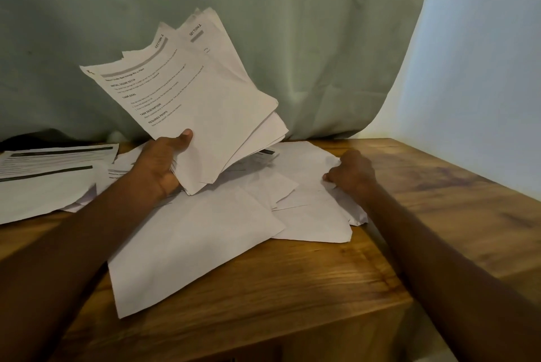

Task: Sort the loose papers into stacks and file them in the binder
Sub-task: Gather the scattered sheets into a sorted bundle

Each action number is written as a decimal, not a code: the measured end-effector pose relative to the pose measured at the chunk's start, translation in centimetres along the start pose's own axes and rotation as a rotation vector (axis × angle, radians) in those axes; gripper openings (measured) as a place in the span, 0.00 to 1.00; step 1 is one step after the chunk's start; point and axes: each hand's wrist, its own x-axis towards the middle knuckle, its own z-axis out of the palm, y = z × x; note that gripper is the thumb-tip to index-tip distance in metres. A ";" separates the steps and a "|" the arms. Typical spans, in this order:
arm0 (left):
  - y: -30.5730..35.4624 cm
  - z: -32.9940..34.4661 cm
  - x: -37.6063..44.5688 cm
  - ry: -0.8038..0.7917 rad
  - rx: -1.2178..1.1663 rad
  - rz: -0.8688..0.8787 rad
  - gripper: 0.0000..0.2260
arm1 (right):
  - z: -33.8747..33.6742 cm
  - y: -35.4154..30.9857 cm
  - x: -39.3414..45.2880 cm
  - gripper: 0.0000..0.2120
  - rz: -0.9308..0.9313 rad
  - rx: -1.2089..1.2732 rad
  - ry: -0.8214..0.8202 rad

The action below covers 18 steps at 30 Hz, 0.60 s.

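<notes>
**deskjockey:** So what did the scene look like? Biggest stuff first pls.

**paperpusher:** Pale green draped cloth backdrop [292, 24] hung behind everything. In front of it was the brown wooden worktop [292, 279]. A messy spread of loose white paper sheets [199, 238] lay across its middle, mostly blank side up. Off to the left sat a separate lot of printed white pages with dark header bars [49, 174]. Couldn't spot a binder anywhere.

**deskjockey:** And the hands?

**paperpusher:** Left hand [161, 165] held a fanned bundle of printed white sheets [205, 104] up off the pile, thumb across the front at the bottom edge, fingers behind. Top pages read "Section 1" and "Section 2". Right hand [351, 172] was curled, pinching the edge of a white sheet in the spread.

**deskjockey:** How would that paper handle, you reckon?

**paperpusher:** Light, floppy, slippery sheet on sheet, I'd guess. The bundle was already splaying, so a one-corner grip looked dicey. I'd pinch near the middle of a long edge, or square it against the worktop.
</notes>
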 end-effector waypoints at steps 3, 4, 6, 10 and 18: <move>-0.1 -0.1 0.3 0.000 -0.002 0.010 0.07 | -0.1 0.4 0.4 0.13 -0.110 0.148 0.364; 0.0 -0.1 0.2 0.011 -0.003 0.022 0.06 | -0.3 0.3 0.5 0.16 -0.240 0.168 0.491; 0.1 0.0 0.3 0.052 0.011 0.053 0.05 | -0.8 -0.3 0.3 0.17 -0.572 0.199 0.650; 1.6 -0.4 0.2 0.080 0.009 0.087 0.11 | -0.2 -3.3 -3.6 0.17 -1.168 0.152 0.493; 7.2 -3.1 0.0 0.074 -0.041 0.246 0.05 | 2.0 -6.7 -10.6 0.21 -1.577 -0.104 -0.146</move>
